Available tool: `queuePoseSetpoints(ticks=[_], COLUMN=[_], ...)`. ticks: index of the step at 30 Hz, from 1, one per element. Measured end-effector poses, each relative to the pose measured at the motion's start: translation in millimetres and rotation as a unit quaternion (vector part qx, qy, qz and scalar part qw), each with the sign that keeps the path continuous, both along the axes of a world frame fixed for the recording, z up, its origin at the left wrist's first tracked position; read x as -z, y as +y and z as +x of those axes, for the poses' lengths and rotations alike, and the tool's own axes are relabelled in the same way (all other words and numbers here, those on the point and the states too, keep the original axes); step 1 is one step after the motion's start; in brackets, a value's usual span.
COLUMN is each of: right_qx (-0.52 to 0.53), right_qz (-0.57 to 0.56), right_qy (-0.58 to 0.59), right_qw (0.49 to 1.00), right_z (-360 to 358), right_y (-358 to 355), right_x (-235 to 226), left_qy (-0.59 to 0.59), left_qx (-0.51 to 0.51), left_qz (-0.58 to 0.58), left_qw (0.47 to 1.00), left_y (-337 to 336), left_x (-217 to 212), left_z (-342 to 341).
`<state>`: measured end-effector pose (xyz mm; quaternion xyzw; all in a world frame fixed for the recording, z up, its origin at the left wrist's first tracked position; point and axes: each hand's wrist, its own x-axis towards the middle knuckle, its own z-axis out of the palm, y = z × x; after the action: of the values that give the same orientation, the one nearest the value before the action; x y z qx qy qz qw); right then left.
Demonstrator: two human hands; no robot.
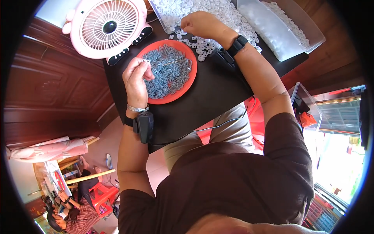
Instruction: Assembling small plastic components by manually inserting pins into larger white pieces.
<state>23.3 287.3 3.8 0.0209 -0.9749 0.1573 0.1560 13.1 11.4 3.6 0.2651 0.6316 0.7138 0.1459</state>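
Note:
My left hand (pixel 136 80) is closed at the left rim of a round orange-red plate (pixel 193 78). Thumb and fingers pinch a small white plastic piece (pixel 146 61). The plate is heaped with small blue-grey screw-like pieces (pixel 165 80), and a thin pale stick (pixel 171 63) lies across them. Beyond the plate, my right hand (pixel 204 26) hovers over the near edge of a pile of small white plastic pieces (pixel 222 19) with holes. Its fingers are curled together, and whatever may be between them is hidden.
A pink fan (pixel 110 27) stands at the far left of the black table (pixel 202 103). White pieces spill from a clear tray (pixel 165 27); another clear bin (pixel 315 45) sits far right. A cable (pixel 218 126) hangs over the table's front edge. Another person (pixel 80 214) sits at lower left.

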Motion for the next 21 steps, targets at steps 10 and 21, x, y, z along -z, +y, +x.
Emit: queuePoseSetpoints(ticks=[10,21], right_qx=[-0.083,-0.068], right_qz=[0.109,0.113], right_qy=[0.040,0.073], right_qw=[0.990,0.989], right_z=[-9,-5], right_y=[-15,-6], right_x=[17,18], left_qy=[-0.001,-0.005], left_qx=[-0.006,0.000], left_qz=[0.007,-0.002], left_qw=[1.000,1.000], left_y=[0,2], left_x=[-2,-3], left_z=[3,4])
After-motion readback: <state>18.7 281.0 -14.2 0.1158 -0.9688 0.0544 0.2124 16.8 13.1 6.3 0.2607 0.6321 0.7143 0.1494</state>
